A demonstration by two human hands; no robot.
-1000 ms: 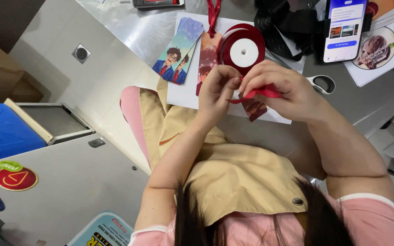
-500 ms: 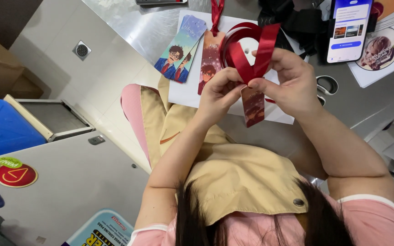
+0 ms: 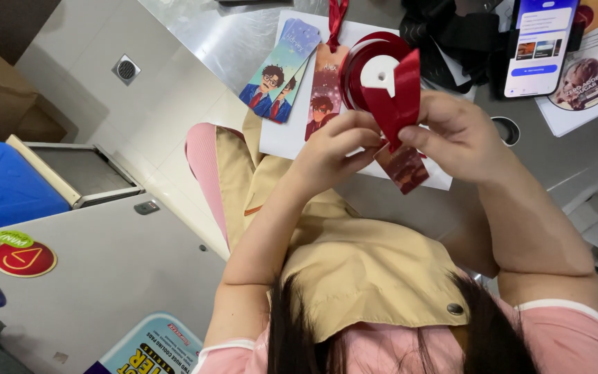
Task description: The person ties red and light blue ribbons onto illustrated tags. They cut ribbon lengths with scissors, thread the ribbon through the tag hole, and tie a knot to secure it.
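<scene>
My left hand [image 3: 333,145] and my right hand [image 3: 455,131] pinch a folded strip of red ribbon [image 3: 397,104] between their fingertips, held above the metal table [image 3: 216,38]. A dark red bookmark [image 3: 403,167] hangs just under the pinch, partly hidden by my fingers. Behind the ribbon lies a red ribbon spool [image 3: 368,66] with a white core, on a white sheet [image 3: 278,135]. On that sheet rest a blue cartoon bookmark [image 3: 278,73] and an orange-red cartoon bookmark [image 3: 323,93] with a red ribbon tie.
A smartphone [image 3: 540,45] with a lit screen stands at the upper right beside a round printed card [image 3: 583,75] and black items [image 3: 451,34]. At left are a blue bin [image 3: 1,183] and a grey appliance top [image 3: 91,270] with stickers. My lap is covered by a tan apron [image 3: 361,263].
The ribbon loop has been folded flatter into one upright strip between my fingertips. My hands have shifted slightly and the spool's white core shows behind the ribbon.
</scene>
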